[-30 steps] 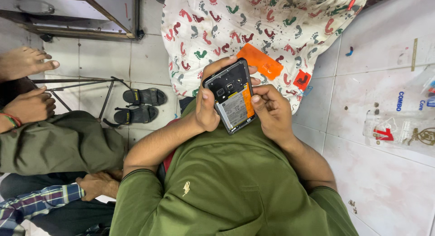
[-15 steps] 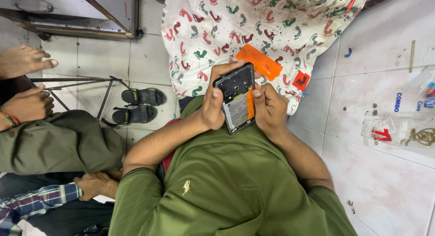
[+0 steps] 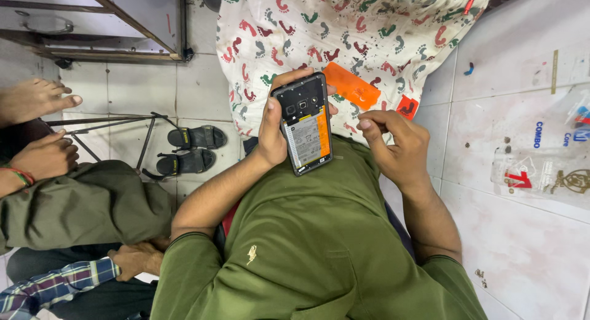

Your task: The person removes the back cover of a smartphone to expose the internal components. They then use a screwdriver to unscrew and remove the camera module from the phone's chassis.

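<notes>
Nearest the camera, over the green shirt [image 3: 319,246], the left hand [image 3: 272,126] wraps its grip around an opened phone [image 3: 304,123], back cover off, battery and camera module showing, held upright above the chest. Just right of it, the right hand [image 3: 393,145] sits apart from the phone, fingers curled narrow, pinched together on nothing I can make out. Beyond both, an orange card [image 3: 351,85] lies on the footprint-patterned cloth [image 3: 344,31]. Far left, black sandals [image 3: 190,149] rest on the tiled floor [image 3: 135,86] beside another person's hand [image 3: 46,155].
</notes>
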